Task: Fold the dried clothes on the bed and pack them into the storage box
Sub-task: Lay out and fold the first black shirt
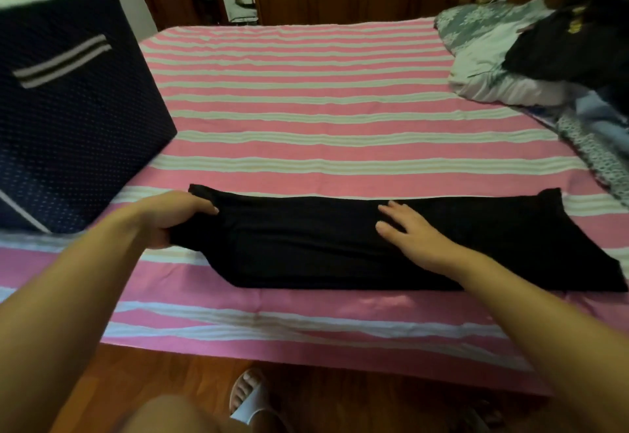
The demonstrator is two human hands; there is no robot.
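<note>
Garment: black garment (306, 245) lies folded into a long strip across the near edge of the bed (306, 99), on its pink-and-white striped sheet.
Left hand: left hand (170, 218) grips the garment's left end, fingers curled round the cloth.
Right hand: right hand (412, 231) rests flat on the garment's middle, fingers straight, grasping nothing.
Box: dark dotted storage box (75, 109) stands on the bed just left of the garment.
Pile: unfolded clothes (558, 58) heaped far right of the garment.
</note>
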